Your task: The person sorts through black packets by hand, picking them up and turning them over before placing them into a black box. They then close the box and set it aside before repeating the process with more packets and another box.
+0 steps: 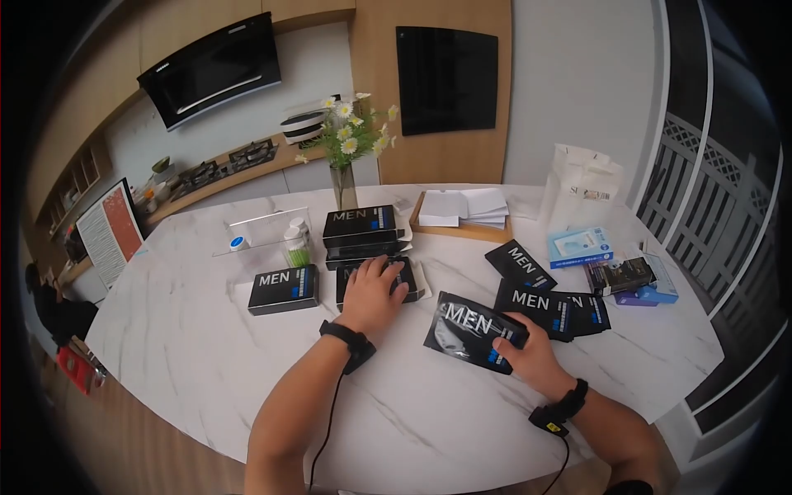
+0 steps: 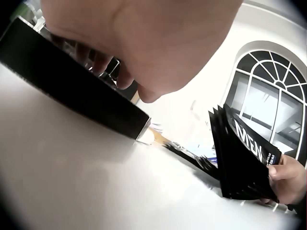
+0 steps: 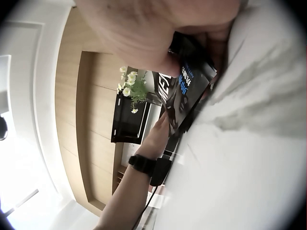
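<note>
Across our marble table (image 1: pixel 198 355), a daisy vase (image 1: pixel 344 186) stands upper centre behind stacked boxes (image 1: pixel 359 233); our left hand (image 1: pixel 373 299), fingers slightly apart, rests on the central black box (image 1: pixel 344 285), our right hand (image 1: pixel 535 358) grips MEN packets (image 1: pixel 464 332), right of centre, near fanned packets (image 1: pixel 536 307)

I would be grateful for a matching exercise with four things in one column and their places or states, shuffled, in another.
1. Left hand
2. Right hand
3. White papers
4. Flowers

A. In a wooden tray
B. Resting on a black box
C. In a vase
D. Gripping black packets

Pairs: 1-B, 2-D, 3-A, 4-C
</note>
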Motion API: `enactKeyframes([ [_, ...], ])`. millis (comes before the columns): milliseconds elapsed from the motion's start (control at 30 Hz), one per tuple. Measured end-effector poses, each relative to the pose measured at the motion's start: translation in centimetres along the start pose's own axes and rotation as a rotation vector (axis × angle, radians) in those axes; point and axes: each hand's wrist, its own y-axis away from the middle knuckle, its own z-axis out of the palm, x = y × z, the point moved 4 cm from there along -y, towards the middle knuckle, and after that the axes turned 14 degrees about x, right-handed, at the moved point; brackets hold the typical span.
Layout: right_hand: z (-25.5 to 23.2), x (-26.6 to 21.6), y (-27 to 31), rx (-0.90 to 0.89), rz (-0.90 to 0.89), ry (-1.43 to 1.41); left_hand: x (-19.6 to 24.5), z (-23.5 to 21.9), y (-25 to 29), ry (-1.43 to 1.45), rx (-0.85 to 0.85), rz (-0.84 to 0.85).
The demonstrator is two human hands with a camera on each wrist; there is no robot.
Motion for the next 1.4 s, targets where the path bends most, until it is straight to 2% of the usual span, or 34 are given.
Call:
enactKeyframes([
  [33,0.0,0.3,0.1,-0.014,-0.004,-0.023,0.1,0.5,0.6,-0.039,-0.113,-0.054],
  [133,-0.6,-0.1,0.4,0.008,0.006,0.015,1.0,-0.2,2.3,-0.079,-0.139,0.002],
  [267,-0.9,0.1,0.1,0.04,0.005,0.021,4.5,-5.7,2.5,0.013,-0.38,-0.186],
  [300,-0.8,-0.3,0.0,0.012,0.139,-0.005,5.0,-6.3,2.3,0.028,-0.386,-0.152],
  [333,-0.4,0.0,-0.3,0.041,0.008,-0.035,5.5,-6.6,2.0,0.046,-0.386,-0.122],
  [467,-0.5,0.6,-0.1,0.049,0.112,-0.072,5.7,-4.3,2.2,0.05,-0.272,0.106],
  [600,-0.7,0.9,-0.1,0.087,0.068,-0.084,5.2,-2.5,2.3,-0.095,-0.438,-0.067],
  [633,-0.7,1.1,-0.1,0.093,0.047,-0.083,4.7,-2.6,2.1,-0.069,-0.561,-0.107],
  [733,-0.5,1.5,-0.1,0.091,0.037,-0.088,4.9,-4.0,2.8,-0.154,-0.631,-0.02],
  [800,-0.6,1.0,-0.1,0.071,0.097,-0.08,4.9,-4.8,3.1,-0.148,-0.678,-0.001],
  [933,-0.7,0.7,0.0,0.073,0.055,-0.112,5.3,-5.6,2.9,-0.043,-0.731,-0.014],
  [1100,-1.1,-2.0,0.6,0.036,0.229,-0.47,8.0,-7.3,2.5,0.26,-0.499,0.091],
  [1267,-1.9,-1.3,0.4,0.08,0.171,-0.38,10.2,-9.8,1.3,0.434,-0.347,0.125],
  [1400,-2.0,-1.4,0.5,0.096,0.164,-0.373,10.2,-10.8,1.0,0.351,-0.285,0.16],
])
